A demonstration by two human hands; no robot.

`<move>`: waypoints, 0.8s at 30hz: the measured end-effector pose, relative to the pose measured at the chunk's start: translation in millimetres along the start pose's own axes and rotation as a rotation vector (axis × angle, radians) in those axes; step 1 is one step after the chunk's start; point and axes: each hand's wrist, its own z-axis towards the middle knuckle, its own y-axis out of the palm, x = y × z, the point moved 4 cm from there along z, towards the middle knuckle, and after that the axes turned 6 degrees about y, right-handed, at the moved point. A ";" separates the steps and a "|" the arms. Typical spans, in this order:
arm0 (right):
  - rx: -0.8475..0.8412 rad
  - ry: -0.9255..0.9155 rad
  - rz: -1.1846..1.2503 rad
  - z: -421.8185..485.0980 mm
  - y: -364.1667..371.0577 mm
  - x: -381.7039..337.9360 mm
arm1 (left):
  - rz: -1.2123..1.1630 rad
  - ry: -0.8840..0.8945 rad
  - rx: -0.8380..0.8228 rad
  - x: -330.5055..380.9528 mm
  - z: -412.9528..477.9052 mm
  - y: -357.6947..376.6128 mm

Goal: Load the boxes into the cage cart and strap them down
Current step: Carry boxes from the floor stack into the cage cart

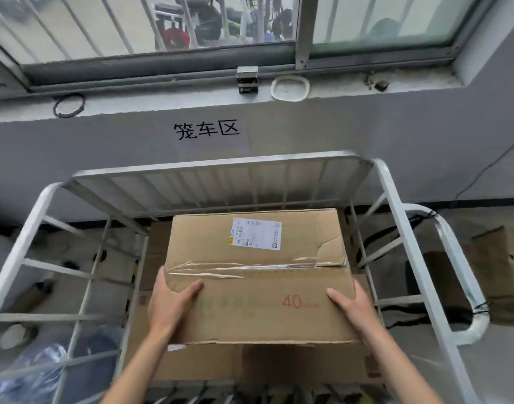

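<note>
Cardboard box (258, 275) is held between both hands inside the cart (215, 170), over other boxes (209, 363) lying below the fingers; whether it touches them I cannot tell. Left hand (169, 307) and right hand (353, 309) each grasp a near corner, thumbs on top. A white label (257, 233) lies beyond the thumbs.

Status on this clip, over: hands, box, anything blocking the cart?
Left hand and right hand grip the cardboard box by its near corners. Box inside cage cart, above lower boxes. Nothing visible in the way.
</note>
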 end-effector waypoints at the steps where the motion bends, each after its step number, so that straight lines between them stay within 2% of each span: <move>1: 0.010 -0.006 -0.004 18.7 -11.6 -3.0 | -0.002 0.021 -0.007 12.4 12.6 16.7; 7: 0.056 -0.087 0.001 134.3 -71.3 -25.2 | -0.016 0.167 -0.051 59.3 98.9 129.8; 14: 0.155 -0.168 -0.130 250.8 -87.2 -9.9 | -0.086 0.153 -0.071 35.6 163.7 237.0; 21: 0.218 -0.181 -0.228 309.1 -84.7 21.6 | -0.040 0.169 -0.114 13.3 195.4 285.8; 24: 0.244 -0.169 -0.294 322.3 -85.3 25.2 | -0.012 0.186 -0.215 14.0 201.7 308.2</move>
